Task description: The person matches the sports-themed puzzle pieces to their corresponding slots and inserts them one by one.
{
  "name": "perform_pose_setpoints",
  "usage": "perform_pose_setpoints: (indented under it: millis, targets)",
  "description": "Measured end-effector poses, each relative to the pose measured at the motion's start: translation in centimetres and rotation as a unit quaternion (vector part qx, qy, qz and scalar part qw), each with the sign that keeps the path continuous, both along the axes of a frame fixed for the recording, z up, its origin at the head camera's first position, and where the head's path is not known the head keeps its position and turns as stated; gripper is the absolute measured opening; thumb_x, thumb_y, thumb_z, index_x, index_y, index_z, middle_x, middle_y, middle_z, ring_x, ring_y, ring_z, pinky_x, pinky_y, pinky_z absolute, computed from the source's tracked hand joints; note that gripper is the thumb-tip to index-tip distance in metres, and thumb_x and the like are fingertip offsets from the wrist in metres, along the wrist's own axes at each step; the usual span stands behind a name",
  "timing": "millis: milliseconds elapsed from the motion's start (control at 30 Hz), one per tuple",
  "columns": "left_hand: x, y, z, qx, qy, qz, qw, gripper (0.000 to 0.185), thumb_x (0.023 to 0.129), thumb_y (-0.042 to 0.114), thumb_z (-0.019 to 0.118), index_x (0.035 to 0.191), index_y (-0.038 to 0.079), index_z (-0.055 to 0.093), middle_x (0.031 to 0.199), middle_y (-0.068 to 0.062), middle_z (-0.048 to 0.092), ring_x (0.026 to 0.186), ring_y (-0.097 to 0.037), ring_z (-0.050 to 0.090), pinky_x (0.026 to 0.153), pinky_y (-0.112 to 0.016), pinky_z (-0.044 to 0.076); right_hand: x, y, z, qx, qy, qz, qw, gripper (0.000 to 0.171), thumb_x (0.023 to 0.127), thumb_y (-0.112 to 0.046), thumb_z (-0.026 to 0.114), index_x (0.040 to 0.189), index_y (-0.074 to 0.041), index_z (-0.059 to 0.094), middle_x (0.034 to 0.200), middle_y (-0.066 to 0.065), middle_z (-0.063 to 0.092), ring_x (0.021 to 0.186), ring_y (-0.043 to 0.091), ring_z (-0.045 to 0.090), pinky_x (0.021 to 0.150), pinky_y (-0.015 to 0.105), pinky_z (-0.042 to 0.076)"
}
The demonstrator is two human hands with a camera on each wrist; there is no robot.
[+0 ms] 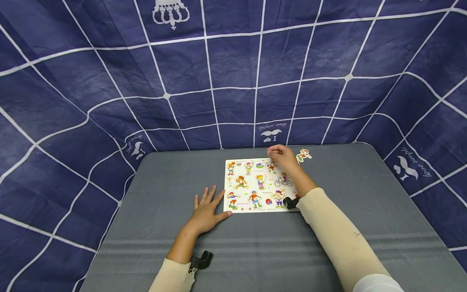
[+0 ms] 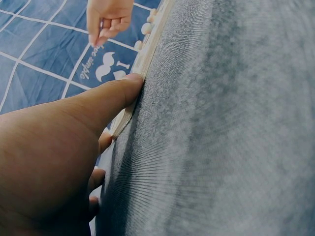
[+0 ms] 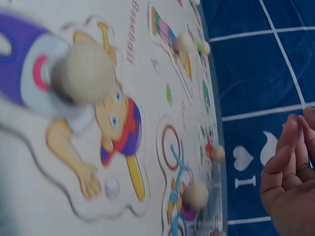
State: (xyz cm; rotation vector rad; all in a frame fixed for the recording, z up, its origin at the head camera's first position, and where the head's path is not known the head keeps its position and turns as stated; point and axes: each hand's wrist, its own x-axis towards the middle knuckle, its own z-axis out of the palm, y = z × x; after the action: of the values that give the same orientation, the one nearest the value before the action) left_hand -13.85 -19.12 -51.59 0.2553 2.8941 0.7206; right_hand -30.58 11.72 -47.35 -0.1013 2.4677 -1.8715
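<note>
A white knobbed peg puzzle board [image 1: 269, 194] with pictures of children at sports lies on the grey table. My left hand [image 1: 203, 215] has its fingers spread at the board's left side, with the thumb tip on the lower left corner; the left wrist view shows this thumb [image 2: 115, 93] against the board's edge. Over the board's upper right part is my right hand [image 1: 286, 160], fingers bent and tips close together. In the right wrist view, nothing shows between its fingertips [image 3: 294, 130]. Just right of it lies a loose puzzle piece [image 1: 304, 155] picturing a figure.
Round wooden knobs [image 3: 88, 73] stand up from the pieces in the board. The grey table [image 1: 175, 174] is backed and flanked by a blue curtain [image 1: 233, 101] with white lines. A small black camera [image 1: 201, 260] is strapped to the left wrist, another [image 1: 291, 202] to the right.
</note>
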Motion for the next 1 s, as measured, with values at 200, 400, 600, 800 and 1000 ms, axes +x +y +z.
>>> perform_pose_setpoints:
  millis: [200, 400, 600, 800, 1000]
  targets:
    - [0.0, 0.0, 0.0, 0.000, 0.003, 0.000, 1.0000, 0.084, 0.089, 0.065, 0.064, 0.159, 0.028, 0.035, 0.171, -0.010, 0.017, 0.159, -0.038, 0.004, 0.122, -0.069, -0.003, -0.2, 1.5, 0.1, 0.014, 0.021, -0.021, 0.999, 0.026, 0.099, -0.019, 0.064, 0.116, 0.001, 0.068, 0.093, 0.002, 0.070, 0.081, 0.015, 0.064, 0.072, 0.022, 0.050]
    - [0.0, 0.0, 0.0, 0.002, 0.001, 0.002, 1.0000, 0.084, 0.089, 0.065, 0.064, 0.159, 0.028, 0.035, 0.171, -0.010, 0.016, 0.159, -0.037, 0.003, 0.122, -0.069, -0.004, -0.1, 2.9, 0.3, 0.015, 0.013, -0.040, 0.999, 0.027, 0.099, -0.022, 0.064, 0.117, -0.002, 0.068, 0.098, 0.008, 0.070, 0.079, 0.009, 0.063, 0.081, 0.038, 0.054]
    - [0.0, -0.1, -0.1, 0.000, 0.000, 0.001, 1.0000, 0.084, 0.089, 0.066, 0.064, 0.159, 0.029, 0.034, 0.171, -0.009, 0.016, 0.159, -0.037, 0.002, 0.122, -0.068, -0.005, -0.1, 4.4, 0.3, 0.009, 0.014, -0.049, 0.999, 0.032, 0.100, -0.024, 0.064, 0.121, 0.001, 0.066, 0.096, 0.003, 0.068, 0.086, 0.020, 0.065, 0.083, 0.037, 0.055]
    - [0.0, -0.1, 0.0, -0.002, 0.000, 0.001, 1.0000, 0.085, 0.089, 0.067, 0.063, 0.160, 0.030, 0.033, 0.171, -0.009, 0.015, 0.159, -0.036, 0.002, 0.122, -0.068, -0.005, 0.0, 5.5, 0.6, -0.007, 0.016, -0.057, 0.998, 0.034, 0.100, -0.019, 0.063, 0.123, 0.006, 0.064, 0.089, -0.008, 0.066, 0.076, 0.006, 0.062, 0.078, 0.025, 0.054]
    - [0.0, -0.1, -0.2, -0.002, 0.002, -0.001, 1.0000, 0.085, 0.090, 0.066, 0.063, 0.160, 0.030, 0.032, 0.171, -0.009, 0.015, 0.159, -0.036, 0.002, 0.122, -0.068, -0.004, -0.1, 6.8, 1.0, -0.024, 0.009, -0.064, 0.998, 0.031, 0.100, -0.011, 0.061, 0.121, 0.012, 0.062, 0.081, -0.009, 0.063, 0.069, 0.003, 0.058, 0.065, 0.017, 0.049]
